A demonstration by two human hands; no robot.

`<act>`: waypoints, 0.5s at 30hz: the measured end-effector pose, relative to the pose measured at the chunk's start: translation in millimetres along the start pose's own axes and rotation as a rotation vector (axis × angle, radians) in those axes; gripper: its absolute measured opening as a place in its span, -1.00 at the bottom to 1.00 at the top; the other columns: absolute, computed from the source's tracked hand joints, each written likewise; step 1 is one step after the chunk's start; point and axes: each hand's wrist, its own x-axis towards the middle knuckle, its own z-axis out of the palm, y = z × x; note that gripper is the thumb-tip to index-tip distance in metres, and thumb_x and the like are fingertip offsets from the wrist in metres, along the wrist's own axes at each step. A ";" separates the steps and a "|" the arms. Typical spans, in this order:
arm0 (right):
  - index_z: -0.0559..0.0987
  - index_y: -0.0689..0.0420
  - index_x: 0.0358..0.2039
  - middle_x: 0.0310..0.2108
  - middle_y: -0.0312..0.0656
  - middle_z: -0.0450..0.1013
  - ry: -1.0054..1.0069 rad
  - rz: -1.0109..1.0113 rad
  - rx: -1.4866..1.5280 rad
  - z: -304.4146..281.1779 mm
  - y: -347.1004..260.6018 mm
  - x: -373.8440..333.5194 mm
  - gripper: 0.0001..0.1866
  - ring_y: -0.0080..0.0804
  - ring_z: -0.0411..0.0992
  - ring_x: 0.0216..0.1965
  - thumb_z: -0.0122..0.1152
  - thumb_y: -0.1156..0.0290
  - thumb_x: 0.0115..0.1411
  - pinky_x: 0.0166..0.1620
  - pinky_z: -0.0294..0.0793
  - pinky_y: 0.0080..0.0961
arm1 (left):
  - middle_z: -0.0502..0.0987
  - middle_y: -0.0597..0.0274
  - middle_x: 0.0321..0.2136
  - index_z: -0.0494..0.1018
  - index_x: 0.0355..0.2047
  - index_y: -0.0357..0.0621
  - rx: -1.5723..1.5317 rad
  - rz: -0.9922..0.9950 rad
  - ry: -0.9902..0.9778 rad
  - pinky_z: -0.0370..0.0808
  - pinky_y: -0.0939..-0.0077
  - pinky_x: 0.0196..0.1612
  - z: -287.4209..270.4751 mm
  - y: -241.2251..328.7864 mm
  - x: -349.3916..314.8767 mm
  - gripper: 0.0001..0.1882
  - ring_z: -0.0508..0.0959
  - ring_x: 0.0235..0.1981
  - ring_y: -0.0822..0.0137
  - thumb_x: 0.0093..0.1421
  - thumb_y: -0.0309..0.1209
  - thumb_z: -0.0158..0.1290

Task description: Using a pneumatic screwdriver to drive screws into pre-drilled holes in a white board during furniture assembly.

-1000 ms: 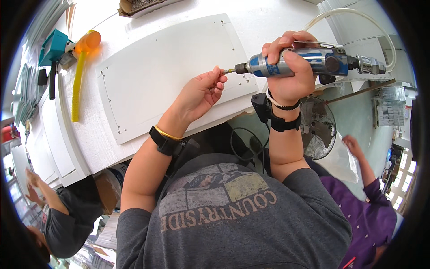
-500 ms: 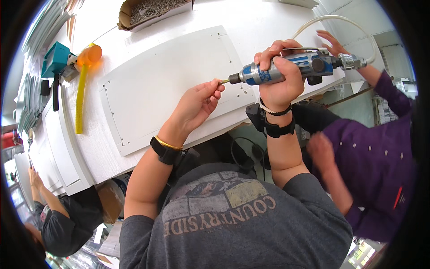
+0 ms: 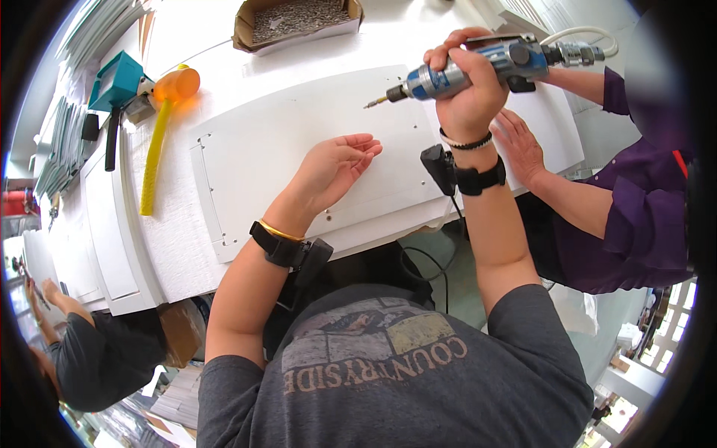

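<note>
In my right hand (image 3: 472, 78) is a blue and silver air screwdriver (image 3: 441, 81), its thin bit pointing left above the white panel (image 3: 258, 160). My fingers wrap around its body, near the lever on top. My left hand (image 3: 340, 168) hovers over the panel below the bit, apart from it. Its fingers are stretched out, and I see nothing held in them. Small screws and holes dot the panel along its left and right ends. A white hose (image 3: 575, 33) runs from the back end of the screwdriver.
At the far side stands a cardboard box (image 3: 299, 41) of small metal pieces. An orange-headed mallet (image 3: 155, 160) with a yellow handle and a teal tool (image 3: 116, 86) lie left. On the right, a co-worker in a purple sleeve (image 3: 631, 224) rests a hand on white boards. Another person works far left.
The bit has left my left fingertips, and the screwdriver has lifted away toward the far side. My left fingers have straightened. The co-worker's hand now lies on the boards.
</note>
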 end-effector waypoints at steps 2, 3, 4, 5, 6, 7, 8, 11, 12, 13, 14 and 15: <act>0.41 0.18 -0.31 -0.42 -0.19 0.38 -0.054 -0.009 -0.129 8.5 14.0 10.9 -0.77 -0.39 0.36 -0.54 -0.04 0.56 -0.05 -0.27 0.37 -0.29 | 0.37 -0.05 -0.16 0.20 -0.05 -0.55 0.046 0.023 -0.012 0.47 0.64 -0.04 -6.7 7.0 -5.3 -0.71 0.42 -0.08 0.31 0.21 -0.65 -0.26; 0.41 0.21 -0.34 -0.40 -0.18 0.40 -0.084 -0.035 -0.153 14.2 22.3 15.9 -0.81 -0.37 0.36 -0.53 -0.04 0.57 -0.04 -0.26 0.38 -0.28 | 0.37 -0.07 -0.14 0.20 -0.06 -0.57 0.036 0.029 0.011 0.46 0.64 -0.03 -9.2 10.9 -9.4 -0.71 0.42 -0.06 0.27 0.22 -0.65 -0.27; 0.43 0.25 -0.43 -0.53 -0.16 0.40 -0.092 -0.073 -0.086 20.2 33.7 21.9 -0.87 -0.37 0.44 -0.57 0.07 0.62 -0.07 -0.40 0.47 -0.47 | 0.36 -0.10 -0.12 0.20 -0.07 -0.59 0.027 0.036 0.033 0.46 0.63 -0.03 -11.0 15.2 -13.6 -0.72 0.42 -0.03 0.23 0.23 -0.65 -0.28; 0.43 0.25 -0.37 -0.52 -0.16 0.41 -0.075 -0.066 -0.109 30.5 45.7 20.7 -0.83 -0.40 0.43 -0.56 0.10 0.57 -0.05 -0.43 0.45 -0.52 | 0.36 -0.10 -0.12 0.20 -0.07 -0.59 0.022 0.043 0.037 0.46 0.63 -0.03 -16.3 17.6 -17.0 -0.72 0.42 -0.03 0.23 0.23 -0.65 -0.28; 0.43 0.25 -0.31 -0.50 -0.17 0.42 -0.059 -0.059 -0.133 37.3 55.9 19.6 -0.78 -0.44 0.42 -0.55 0.13 0.51 -0.03 -0.46 0.42 -0.57 | 0.37 -0.10 -0.13 0.21 -0.07 -0.57 0.037 0.067 0.055 0.46 0.62 -0.02 -22.5 20.1 -20.1 -0.72 0.43 -0.03 0.24 0.24 -0.62 -0.28; 0.43 0.24 -0.43 -0.54 -0.18 0.42 -0.210 -0.071 -0.130 40.6 63.4 23.8 -0.88 -0.41 0.45 -0.57 0.08 0.62 -0.07 -0.41 0.47 -0.50 | 0.39 -0.09 -0.13 0.22 -0.07 -0.55 0.053 0.090 0.072 0.46 0.61 -0.02 -27.5 22.7 -23.3 -0.73 0.44 -0.04 0.24 0.26 -0.59 -0.27; 0.44 0.24 -0.42 -0.55 -0.20 0.43 -0.160 -0.022 -0.109 44.8 72.9 19.5 -0.86 -0.44 0.46 -0.57 0.09 0.63 -0.07 -0.43 0.47 -0.54 | 0.39 -0.09 -0.13 0.22 -0.07 -0.55 0.048 0.095 0.074 0.46 0.61 -0.02 -31.6 25.4 -26.1 -0.73 0.44 -0.04 0.24 0.26 -0.59 -0.27; 0.45 0.24 -0.43 -0.56 -0.23 0.43 -0.170 0.024 -0.198 55.6 97.4 12.4 -0.85 -0.49 0.46 -0.57 0.10 0.63 -0.09 -0.44 0.48 -0.57 | 0.43 -0.02 -0.16 0.26 -0.08 -0.49 0.065 0.091 0.125 0.47 0.62 -0.03 -43.4 32.3 -31.7 -0.72 0.47 -0.08 0.31 0.29 -0.51 -0.25; 0.45 0.24 -0.43 -0.56 -0.23 0.43 -0.175 0.029 -0.199 55.6 103.0 10.2 -0.85 -0.49 0.46 -0.57 0.10 0.63 -0.09 -0.44 0.48 -0.57 | 0.45 0.04 -0.19 0.28 -0.09 -0.44 0.067 0.099 0.150 0.47 0.67 -0.08 -47.5 34.1 -32.2 -0.73 0.48 -0.12 0.37 0.29 -0.47 -0.23; 0.45 0.23 -0.44 -0.56 -0.24 0.43 -0.214 0.042 -0.244 56.0 108.0 8.2 -0.86 -0.50 0.46 -0.57 0.10 0.62 -0.09 -0.45 0.47 -0.59 | 0.47 0.11 -0.22 0.30 -0.10 -0.40 0.067 0.108 0.175 0.48 0.71 -0.12 -50.9 35.4 -32.5 -0.73 0.49 -0.16 0.43 0.30 -0.43 -0.20; 0.45 0.23 -0.45 -0.56 -0.25 0.43 -0.252 0.054 -0.289 56.1 112.8 6.6 -0.86 -0.51 0.46 -0.58 0.10 0.62 -0.10 -0.45 0.47 -0.60 | 0.47 0.11 -0.22 0.30 -0.10 -0.40 0.059 0.110 0.178 0.48 0.71 -0.12 -53.1 36.4 -32.7 -0.73 0.49 -0.16 0.43 0.30 -0.43 -0.20; 0.45 0.23 -0.46 -0.57 -0.26 0.43 -0.256 0.036 -0.278 56.0 117.3 5.8 -0.87 -0.52 0.46 -0.58 0.10 0.63 -0.11 -0.46 0.47 -0.61 | 0.47 0.16 -0.26 0.31 -0.12 -0.37 0.077 0.121 0.173 0.46 0.75 -0.20 -54.3 37.3 -32.7 -0.74 0.48 -0.23 0.49 0.30 -0.42 -0.20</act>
